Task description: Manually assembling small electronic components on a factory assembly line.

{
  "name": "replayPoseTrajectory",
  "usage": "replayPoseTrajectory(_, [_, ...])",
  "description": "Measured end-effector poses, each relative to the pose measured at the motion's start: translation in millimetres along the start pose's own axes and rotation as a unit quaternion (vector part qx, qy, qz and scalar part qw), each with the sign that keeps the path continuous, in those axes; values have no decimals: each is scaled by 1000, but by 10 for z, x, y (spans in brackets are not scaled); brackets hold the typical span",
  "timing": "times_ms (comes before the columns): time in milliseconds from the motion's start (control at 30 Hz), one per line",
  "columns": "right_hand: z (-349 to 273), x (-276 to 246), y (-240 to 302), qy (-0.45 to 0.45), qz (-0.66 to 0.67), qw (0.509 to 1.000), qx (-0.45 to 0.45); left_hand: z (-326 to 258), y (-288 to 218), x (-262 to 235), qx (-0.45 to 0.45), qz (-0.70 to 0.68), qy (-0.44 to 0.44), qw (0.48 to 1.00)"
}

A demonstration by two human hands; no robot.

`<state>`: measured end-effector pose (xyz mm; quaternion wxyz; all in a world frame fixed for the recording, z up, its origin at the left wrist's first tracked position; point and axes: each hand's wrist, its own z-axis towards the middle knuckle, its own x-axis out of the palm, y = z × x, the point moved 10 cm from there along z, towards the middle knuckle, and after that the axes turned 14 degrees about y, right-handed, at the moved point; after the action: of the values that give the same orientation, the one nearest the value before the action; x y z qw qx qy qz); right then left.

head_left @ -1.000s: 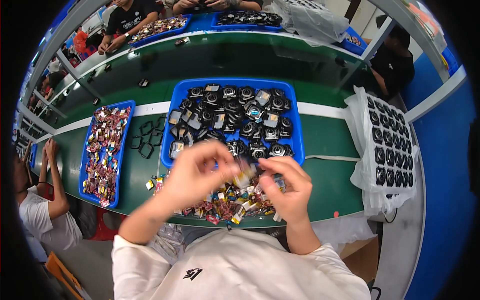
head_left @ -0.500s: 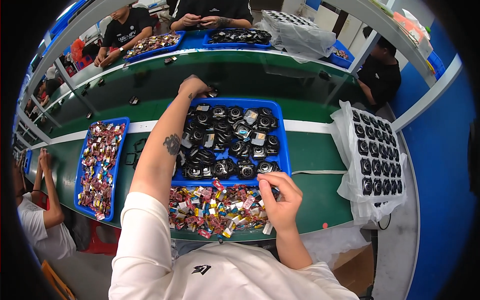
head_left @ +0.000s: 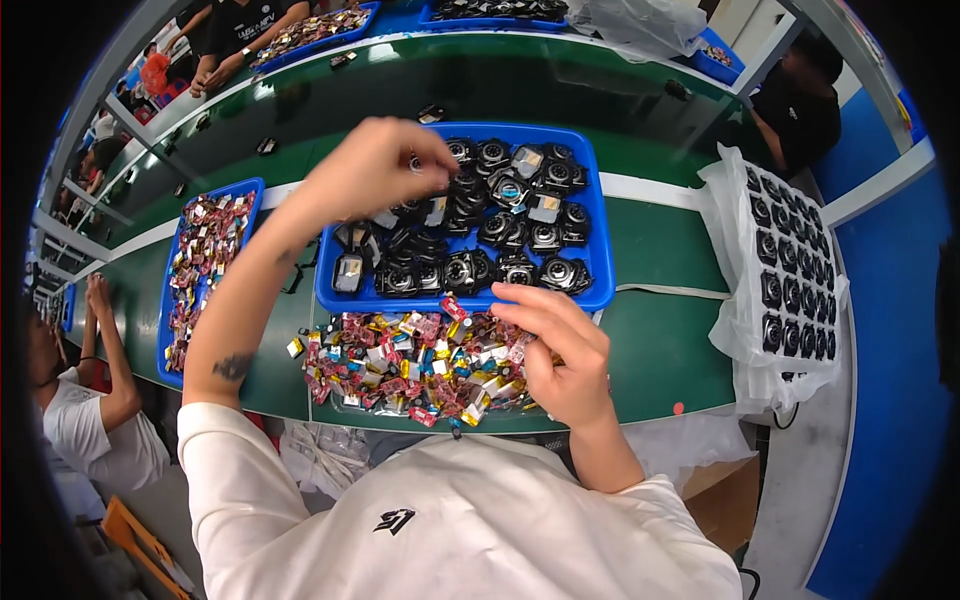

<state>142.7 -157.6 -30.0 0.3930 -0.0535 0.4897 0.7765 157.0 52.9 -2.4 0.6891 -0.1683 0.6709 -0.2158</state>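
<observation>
left hand [head_left: 388,165] raised over the far left part of a wide blue tray [head_left: 604,265], fingers curled and motion-blurred; cannot tell whether they hold anything. right hand [head_left: 572,358] at the tray's near rim, above the right end of a heap of small parts [head_left: 400,362], pink, yellow, white and blue; fingers loosely bent, thumb set apart, nothing seen between. black watch-like cases [head_left: 465,270] crowd the tray. heap lies on green tabletop [head_left: 665,360], between tray and near edge. one small black piece [head_left: 431,114] just beyond the far rim.
</observation>
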Motion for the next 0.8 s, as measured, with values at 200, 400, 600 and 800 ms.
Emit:
replayPoseTrajectory(200, [43,182,89,57,-149,987,-1,-631,-592,700,82,29,106,991])
replayPoseTrajectory(400, [88,267,178,77,-188,979,17,-846,-669,566,46,-109,15,993])
replayPoseTrajectory(600, [135,254,169,51,-99,994,7,-1100,-865,445,61,4,-134,989])
replayPoseTrajectory(800, [136,294,194,65,-154,986,-8,-1162,-933,434,38,11,-215,976])
